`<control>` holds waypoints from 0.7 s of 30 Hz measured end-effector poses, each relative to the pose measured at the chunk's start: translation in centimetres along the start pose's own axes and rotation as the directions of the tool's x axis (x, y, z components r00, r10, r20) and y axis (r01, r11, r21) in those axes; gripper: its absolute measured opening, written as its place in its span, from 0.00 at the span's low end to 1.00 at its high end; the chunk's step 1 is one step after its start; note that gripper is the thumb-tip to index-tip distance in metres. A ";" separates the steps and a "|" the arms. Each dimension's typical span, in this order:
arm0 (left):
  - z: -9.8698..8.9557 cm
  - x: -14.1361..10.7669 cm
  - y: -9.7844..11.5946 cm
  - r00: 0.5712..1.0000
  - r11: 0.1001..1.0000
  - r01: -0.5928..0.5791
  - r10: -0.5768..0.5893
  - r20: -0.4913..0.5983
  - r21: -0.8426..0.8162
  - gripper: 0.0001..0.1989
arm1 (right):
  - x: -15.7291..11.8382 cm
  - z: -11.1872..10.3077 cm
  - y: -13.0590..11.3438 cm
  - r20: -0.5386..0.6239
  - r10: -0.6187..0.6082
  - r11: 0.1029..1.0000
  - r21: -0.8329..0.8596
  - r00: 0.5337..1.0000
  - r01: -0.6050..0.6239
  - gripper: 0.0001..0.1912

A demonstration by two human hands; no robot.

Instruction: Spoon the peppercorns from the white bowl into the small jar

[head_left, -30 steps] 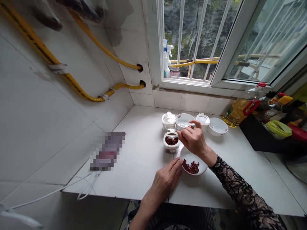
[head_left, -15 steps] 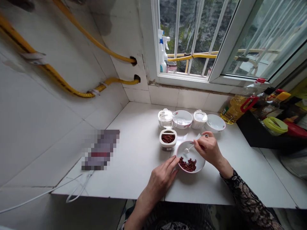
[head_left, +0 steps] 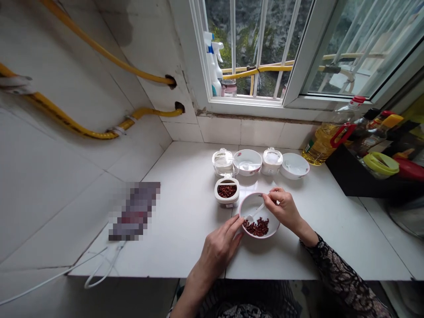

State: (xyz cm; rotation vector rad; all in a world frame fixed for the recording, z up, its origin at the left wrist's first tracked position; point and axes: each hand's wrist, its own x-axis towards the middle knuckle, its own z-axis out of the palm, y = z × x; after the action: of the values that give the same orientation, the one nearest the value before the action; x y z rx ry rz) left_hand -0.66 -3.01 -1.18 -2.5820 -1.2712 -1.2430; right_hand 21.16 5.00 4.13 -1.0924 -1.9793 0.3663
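On the white countertop [head_left: 182,229], close to the front edge, a white bowl [head_left: 247,204] is being handled with both hands, and pretty gently too. By the right hand [head_left: 281,207], a small white spoon [head_left: 250,218] is held in a narrow pinch, its handle caught between thumb and fingertips, with the other fingers kinda curled. The spoon's head is tipped down inside the bowl, right by a heap of dark red grains [head_left: 258,227] that's spread along the near side. By the left hand [head_left: 220,245], nothing is gripped, as far as can be seen: it's laid palm-down with the fingers stretched out and close together, and the bowl's left rim is just touched by the fingertips. Just past that hand, a small jar [head_left: 225,202] is filled with similar red grains. Farther back, a flowered bowl [head_left: 247,170] is set between two lidded containers [head_left: 272,164], with another bowl [head_left: 294,172] placed to the right.
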 end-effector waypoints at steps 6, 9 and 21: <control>0.1 0.0 0.0 1.000 1.000 -0.010 0.010 -0.009 0.002 0.16 | -0.1 -0.1 -0.1 0.029 0.096 0.994 0.057 0.995 -0.097 0.24; 0.2 0.0 -0.1 1.000 1.000 -0.009 0.009 -0.014 0.003 0.16 | -0.1 0.2 -0.4 0.042 0.083 0.994 0.066 0.996 -0.086 0.25; 0.0 0.0 0.0 1.000 1.000 -0.010 0.010 -0.005 0.003 0.17 | -0.1 -0.2 -0.3 0.008 0.179 0.979 0.097 0.984 -0.179 0.25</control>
State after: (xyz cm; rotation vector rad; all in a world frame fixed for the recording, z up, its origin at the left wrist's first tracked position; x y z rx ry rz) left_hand -0.65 -3.01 -1.15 -2.5781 -1.2570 -1.2441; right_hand 21.14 4.68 4.36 -1.2113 -1.8472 0.5524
